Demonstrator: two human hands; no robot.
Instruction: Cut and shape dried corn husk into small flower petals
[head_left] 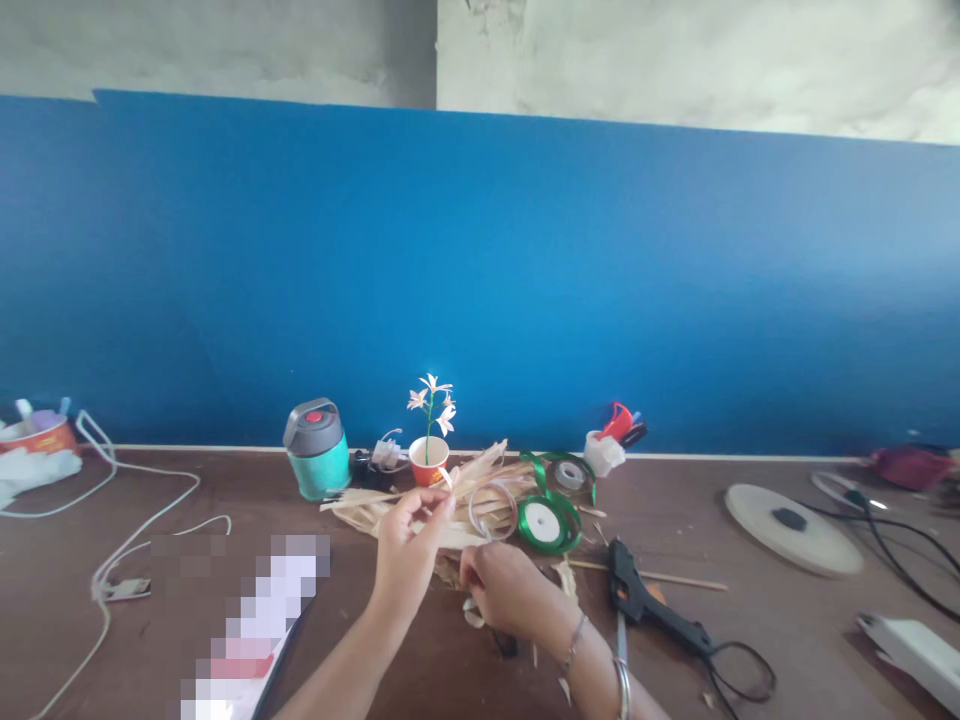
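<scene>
My left hand (412, 530) is closed in a pinch, and a small pale strip of dried husk (448, 479) sticks up from its fingertips. Lower and to the right, my right hand (504, 588) has its fingers curled together; anything in them is hidden. Both hands are over a pile of dried husks (360, 512). On the pile rests a clear ring-shaped roll of tape (493, 510), beside a spool of green ribbon (551, 526). Behind my left hand stands a paper cup (429, 462) holding a stem of pale handmade flowers (431, 400).
A glue gun (649, 600) lies right of my right hand, near a thin wooden stick (682, 578). A teal insulated jar (319, 455) stands at the back left. White cables (150, 510) cross the left side. A round pale disc (795, 530) lies at right.
</scene>
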